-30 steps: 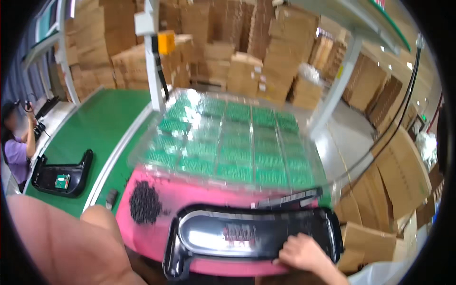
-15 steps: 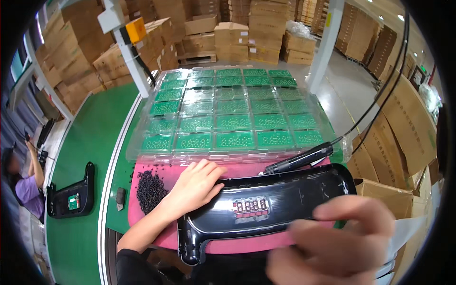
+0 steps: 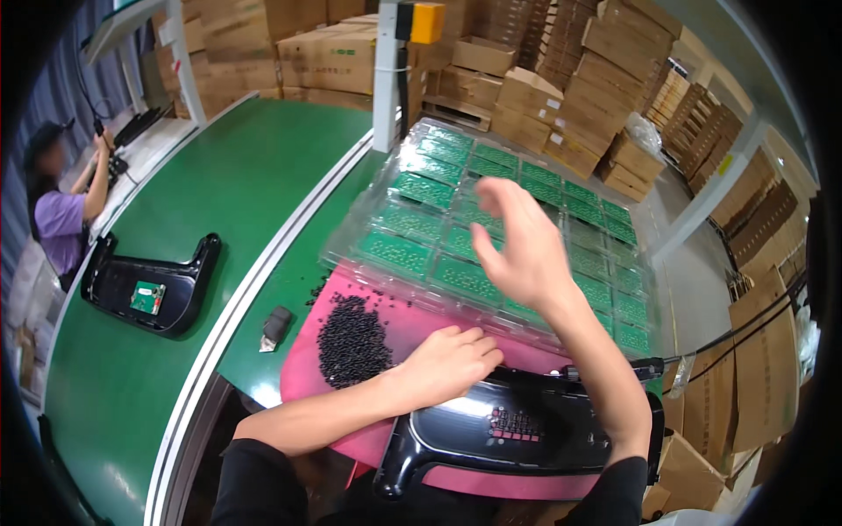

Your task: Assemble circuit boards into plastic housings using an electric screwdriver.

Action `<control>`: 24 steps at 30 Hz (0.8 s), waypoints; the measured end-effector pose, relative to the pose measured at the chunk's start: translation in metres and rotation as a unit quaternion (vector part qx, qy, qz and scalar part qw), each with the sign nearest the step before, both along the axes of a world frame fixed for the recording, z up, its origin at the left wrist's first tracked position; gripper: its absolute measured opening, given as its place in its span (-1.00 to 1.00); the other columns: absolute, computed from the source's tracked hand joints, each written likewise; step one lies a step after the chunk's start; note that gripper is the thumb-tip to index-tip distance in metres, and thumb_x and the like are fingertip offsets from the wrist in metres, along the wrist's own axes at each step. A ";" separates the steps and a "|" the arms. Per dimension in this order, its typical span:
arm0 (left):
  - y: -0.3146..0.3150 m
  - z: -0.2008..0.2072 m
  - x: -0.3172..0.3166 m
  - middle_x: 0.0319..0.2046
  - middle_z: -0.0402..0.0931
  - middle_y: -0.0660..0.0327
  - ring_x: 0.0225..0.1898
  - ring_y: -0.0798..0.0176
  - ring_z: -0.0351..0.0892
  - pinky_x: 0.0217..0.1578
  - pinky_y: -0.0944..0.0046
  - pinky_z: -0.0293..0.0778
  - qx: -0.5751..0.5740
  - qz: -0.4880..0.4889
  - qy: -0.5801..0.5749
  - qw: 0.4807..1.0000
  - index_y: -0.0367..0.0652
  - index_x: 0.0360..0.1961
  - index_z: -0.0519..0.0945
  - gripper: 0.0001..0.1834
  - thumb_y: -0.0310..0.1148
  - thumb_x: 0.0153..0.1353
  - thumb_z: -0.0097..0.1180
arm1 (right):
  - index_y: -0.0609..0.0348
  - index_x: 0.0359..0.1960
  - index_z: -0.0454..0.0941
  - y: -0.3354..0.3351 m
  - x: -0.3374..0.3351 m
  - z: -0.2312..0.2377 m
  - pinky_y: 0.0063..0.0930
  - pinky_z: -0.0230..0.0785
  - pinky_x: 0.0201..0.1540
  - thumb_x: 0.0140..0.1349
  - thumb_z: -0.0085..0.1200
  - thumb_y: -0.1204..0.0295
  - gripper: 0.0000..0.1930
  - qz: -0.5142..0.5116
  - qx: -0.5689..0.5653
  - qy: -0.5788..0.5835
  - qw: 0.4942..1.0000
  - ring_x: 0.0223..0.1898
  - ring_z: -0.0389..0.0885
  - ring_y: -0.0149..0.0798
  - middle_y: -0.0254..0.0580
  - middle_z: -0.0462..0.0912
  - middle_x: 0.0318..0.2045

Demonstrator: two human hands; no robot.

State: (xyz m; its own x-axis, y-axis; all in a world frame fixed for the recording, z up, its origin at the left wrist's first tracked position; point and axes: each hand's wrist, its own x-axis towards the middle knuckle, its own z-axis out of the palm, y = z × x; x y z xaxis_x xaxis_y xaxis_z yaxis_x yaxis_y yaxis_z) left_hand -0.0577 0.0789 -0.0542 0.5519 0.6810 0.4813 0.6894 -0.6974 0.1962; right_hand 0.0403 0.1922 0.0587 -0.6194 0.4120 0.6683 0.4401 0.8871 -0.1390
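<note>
A black plastic housing (image 3: 465,430) with a cluster of small square cutouts lies on a pink mat (image 3: 421,320). My left hand (image 3: 452,364) is closed over its far rim near the left end. Beyond it, my right hand (image 3: 522,245) hovers over a clear plastic tray (image 3: 338,250) of green circuit boards (image 3: 395,252), thumb and fingers apart, nothing in it. My right forearm crosses above the housing and hides part of it. A black corded electric screwdriver (image 3: 647,368) lies behind the housing, partly covered by that forearm. Left of my left hand is a heap of small black screws (image 3: 351,342).
A small dark grey object (image 3: 275,326) rests on the green bench left of the mat. On the green surface (image 3: 263,167) beyond a white rail is another black housing (image 3: 180,307) with a circuit board. Farther left stands a co-worker (image 3: 61,210). Cardboard boxes (image 3: 329,57) line the back.
My right hand has moved from over the housing's right side to above the circuit board tray. My left hand stays on the housing rim. The view has turned left and tilted.
</note>
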 end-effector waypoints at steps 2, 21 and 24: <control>0.002 0.002 0.002 -0.29 0.52 0.21 -0.16 0.14 0.53 -0.25 0.16 0.49 0.016 -0.006 -0.009 1.000 -0.20 -0.29 0.55 -0.70 -0.39 -0.12 0.21 | 0.16 0.11 0.34 0.039 -0.030 -0.020 -0.15 0.37 0.05 0.10 0.19 0.43 -0.49 -0.049 -0.060 -0.077 0.994 0.04 0.49 0.00 -0.02 0.53 -0.07; -0.006 0.025 -0.009 -0.05 0.37 -0.05 0.02 -0.11 0.38 0.05 0.03 0.35 0.096 0.115 -0.284 0.947 -0.28 -0.02 0.38 -0.49 -0.48 -0.04 0.24 | 0.10 0.38 0.05 0.042 -0.028 -0.040 -0.24 0.34 0.21 0.03 0.34 0.35 -0.10 0.004 -0.241 0.205 0.949 0.11 0.47 -0.15 0.04 0.51 0.03; -0.010 0.039 -0.015 0.08 0.28 -0.15 0.15 -0.18 0.29 0.17 -0.02 0.28 0.079 0.177 -0.295 0.936 -0.37 0.18 0.23 -0.20 -0.37 -0.05 0.38 | 0.08 0.42 -0.06 -0.012 0.033 -0.030 -0.23 0.39 0.18 0.03 0.26 0.53 -0.06 0.136 -0.382 0.280 0.870 0.14 0.43 -0.19 -0.06 0.43 0.07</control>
